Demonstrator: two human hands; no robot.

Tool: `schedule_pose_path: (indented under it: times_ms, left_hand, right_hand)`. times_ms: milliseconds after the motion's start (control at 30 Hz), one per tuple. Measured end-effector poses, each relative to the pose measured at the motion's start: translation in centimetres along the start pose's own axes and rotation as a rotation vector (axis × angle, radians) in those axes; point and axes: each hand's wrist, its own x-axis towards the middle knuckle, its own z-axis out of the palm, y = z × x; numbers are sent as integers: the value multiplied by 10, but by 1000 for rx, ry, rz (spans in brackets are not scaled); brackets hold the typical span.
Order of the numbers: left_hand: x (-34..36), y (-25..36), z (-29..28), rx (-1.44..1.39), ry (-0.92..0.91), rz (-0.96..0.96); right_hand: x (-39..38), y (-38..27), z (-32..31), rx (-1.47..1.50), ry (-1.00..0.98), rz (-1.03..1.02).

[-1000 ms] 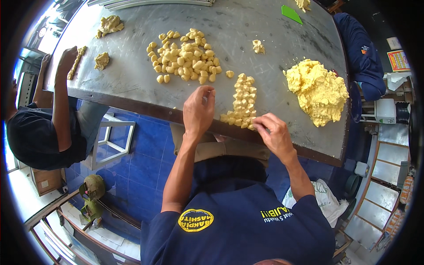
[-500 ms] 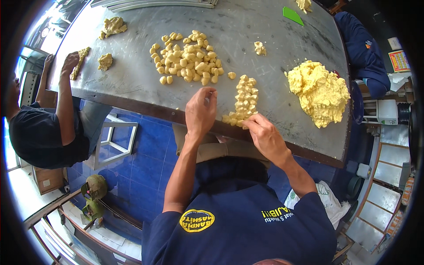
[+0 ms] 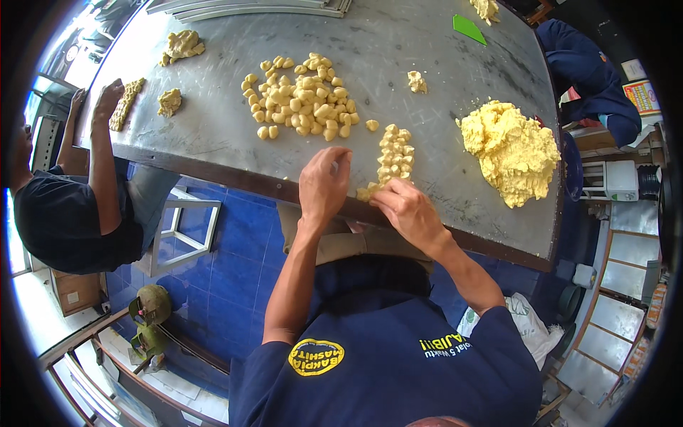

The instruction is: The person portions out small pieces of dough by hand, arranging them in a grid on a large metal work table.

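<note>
A narrow strip of small yellow dough pieces (image 3: 396,153) runs toward the table's near edge. At its near end my right hand (image 3: 411,217) has its fingertips pinched together on a small piece of dough (image 3: 365,191), which they partly cover. To the left of the strip, my left hand (image 3: 325,181) is raised at the table edge, its fingers curled in; whatever lies inside them is hidden. Beyond it spreads a heap of rounded dough balls (image 3: 306,99), with a single dough ball (image 3: 372,125) apart between heap and strip.
A large crumbly mound of yellow dough (image 3: 512,153) sits at the right on the metal table (image 3: 235,149). A small dough lump (image 3: 417,82) and a green scraper (image 3: 469,29) lie farther back. Co-workers are at the left (image 3: 78,206) and far right (image 3: 590,75).
My right hand has moved left along the strip's near end, and fewer pieces show there. My left hand has hardly moved. The co-worker at the far right has shifted.
</note>
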Motion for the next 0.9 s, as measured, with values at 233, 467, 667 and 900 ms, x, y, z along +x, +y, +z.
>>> schedule_pose_path:
  times_ms: [233, 467, 667, 900]
  left_hand:
    - [-8, 9, -10, 201, -284, 238]
    - [-16, 18, 4, 121, -441, 200]
    - [-6, 9, -8, -139, -296, -9]
    - [15, -11, 11, -452, -305, -160]
  right_hand:
    - [7, 38, -28, 88, 215, 249]
    - [36, 115, -6, -132, 173, -69]
    - [48, 117, -31, -121, -10, 69]
    - [19, 136, -12, -200, 130, 12]
